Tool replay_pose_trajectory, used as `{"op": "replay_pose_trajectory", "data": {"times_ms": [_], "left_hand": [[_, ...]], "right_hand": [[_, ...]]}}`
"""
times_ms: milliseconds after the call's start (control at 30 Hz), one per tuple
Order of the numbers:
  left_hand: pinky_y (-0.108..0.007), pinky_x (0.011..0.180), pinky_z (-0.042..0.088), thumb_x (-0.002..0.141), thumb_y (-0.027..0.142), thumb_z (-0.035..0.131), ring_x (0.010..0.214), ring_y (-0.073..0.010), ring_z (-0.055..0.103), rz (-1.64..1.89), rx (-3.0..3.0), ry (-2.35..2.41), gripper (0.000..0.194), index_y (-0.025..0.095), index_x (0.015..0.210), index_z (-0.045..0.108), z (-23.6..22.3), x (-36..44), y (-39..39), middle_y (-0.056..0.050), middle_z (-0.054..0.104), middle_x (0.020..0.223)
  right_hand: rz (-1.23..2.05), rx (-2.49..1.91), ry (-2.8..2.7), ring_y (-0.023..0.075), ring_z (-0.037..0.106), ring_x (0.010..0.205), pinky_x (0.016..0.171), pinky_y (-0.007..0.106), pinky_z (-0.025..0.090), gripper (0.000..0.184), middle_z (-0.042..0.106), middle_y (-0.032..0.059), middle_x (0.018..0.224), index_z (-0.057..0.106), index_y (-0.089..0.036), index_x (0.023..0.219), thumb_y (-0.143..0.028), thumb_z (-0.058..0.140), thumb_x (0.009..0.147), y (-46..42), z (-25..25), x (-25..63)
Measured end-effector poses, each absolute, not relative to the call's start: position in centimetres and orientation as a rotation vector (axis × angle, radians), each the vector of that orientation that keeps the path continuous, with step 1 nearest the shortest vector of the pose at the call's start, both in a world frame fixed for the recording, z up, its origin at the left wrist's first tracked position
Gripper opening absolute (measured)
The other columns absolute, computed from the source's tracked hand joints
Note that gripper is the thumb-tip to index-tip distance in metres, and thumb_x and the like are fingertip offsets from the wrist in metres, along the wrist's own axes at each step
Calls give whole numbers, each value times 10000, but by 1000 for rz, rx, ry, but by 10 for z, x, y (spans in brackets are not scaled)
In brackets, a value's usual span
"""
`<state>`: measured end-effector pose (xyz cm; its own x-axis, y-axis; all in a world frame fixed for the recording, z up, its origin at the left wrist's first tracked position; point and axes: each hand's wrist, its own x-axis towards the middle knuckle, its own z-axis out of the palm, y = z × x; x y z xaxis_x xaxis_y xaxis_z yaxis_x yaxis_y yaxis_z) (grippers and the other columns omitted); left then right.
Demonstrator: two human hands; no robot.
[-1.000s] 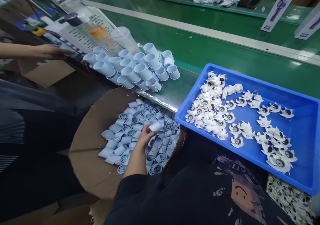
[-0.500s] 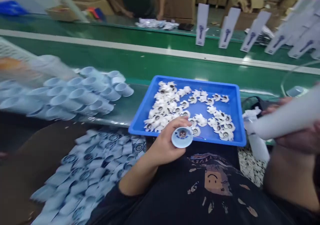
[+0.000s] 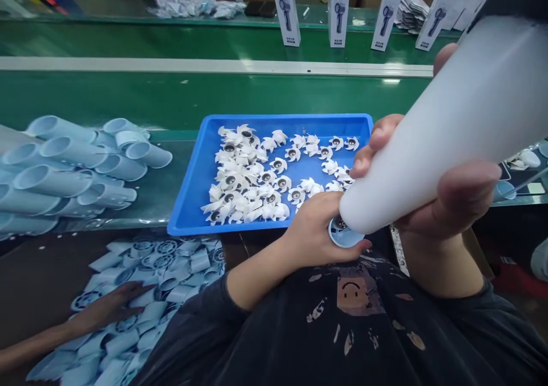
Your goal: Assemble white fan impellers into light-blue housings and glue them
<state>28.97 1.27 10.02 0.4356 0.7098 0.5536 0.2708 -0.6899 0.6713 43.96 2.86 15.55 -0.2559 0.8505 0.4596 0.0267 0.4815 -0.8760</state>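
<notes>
My left hand is closed round a small light-blue round part, held in front of my chest just below the blue tray. My right hand grips a large white tapered tube. The tube slants down to the left, and its narrow end meets the open face of the blue part. The tray holds several white fan impellers.
Light-blue tubes lie stacked on the green conveyor at the left. Below them a box holds loose blue parts, and another person's hand reaches into it. White product boxes stand at the far side.
My left hand lifted a blue part from the box to my chest. My right hand brought the white tube in from the right, and its end now meets the part. The view swung right.
</notes>
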Motion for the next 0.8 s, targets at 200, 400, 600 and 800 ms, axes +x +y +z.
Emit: {"op": "replay_pose_trajectory", "data": {"times_ms": [200,400,600,800], "left_hand": [[-293,579,489,740,409,677,634,-154,569,1186,2220,842,259,197,824,554,101,291,15,0,599,724],[-304,601,498,746,417,669,663,-164,584,1179,2213,850,264,198,846,560,100,288,18,-6,609,744],[-341,655,512,720,389,713,777,-222,646,1069,2185,892,321,178,929,592,105,287,19,-55,679,860],[-421,774,533,653,443,799,906,-287,675,707,2278,1082,649,199,1205,560,99,250,33,-92,704,1069]], "right_hand": [[974,-756,-1546,307,639,888,762,519,554,760,595,105,1047,486,-259,1224,-831,461,725,32,158,436],[1049,-730,-1411,272,655,788,737,498,557,788,618,82,952,551,-246,1079,-906,333,707,35,159,434],[955,-738,-1421,213,657,759,639,376,560,657,616,54,981,547,-257,989,-843,337,782,39,165,427],[972,-804,-1118,159,614,643,559,308,553,502,597,-19,834,604,-315,944,-610,802,590,34,172,452]]}}
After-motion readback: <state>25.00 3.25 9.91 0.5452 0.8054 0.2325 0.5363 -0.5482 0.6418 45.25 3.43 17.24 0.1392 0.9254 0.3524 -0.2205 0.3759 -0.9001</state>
